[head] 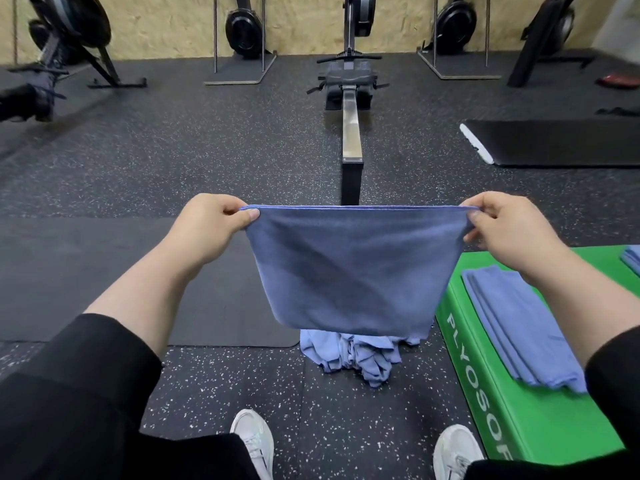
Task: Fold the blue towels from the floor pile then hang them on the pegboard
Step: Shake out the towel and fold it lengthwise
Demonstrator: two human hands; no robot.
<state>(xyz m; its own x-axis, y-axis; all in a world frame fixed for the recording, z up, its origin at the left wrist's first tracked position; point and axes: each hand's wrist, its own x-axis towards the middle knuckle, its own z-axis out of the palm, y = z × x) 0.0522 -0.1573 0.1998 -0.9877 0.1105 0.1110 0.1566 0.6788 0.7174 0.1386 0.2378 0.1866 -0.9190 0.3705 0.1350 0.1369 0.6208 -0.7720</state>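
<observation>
A blue towel (pixel 349 268) hangs doubled over in front of me, stretched flat between both hands. My left hand (pixel 211 220) pinches its top left corner and my right hand (pixel 498 225) pinches its top right corner. Below the hanging towel, a crumpled pile of blue towels (pixel 353 356) lies on the speckled floor, partly hidden by it. A folded stack of blue towels (pixel 519 323) rests on the green plyo box (pixel 540 424) at my right. Another folded blue towel (pixel 632 259) shows at the right edge. No pegboard is in view.
A rowing machine (pixel 351 109) runs away from me straight ahead. A dark mat (pixel 104 282) lies on the floor at left and a black mat (pixel 561 143) at far right. More exercise machines stand along the back wall. My white shoes (pixel 254 441) are at the bottom.
</observation>
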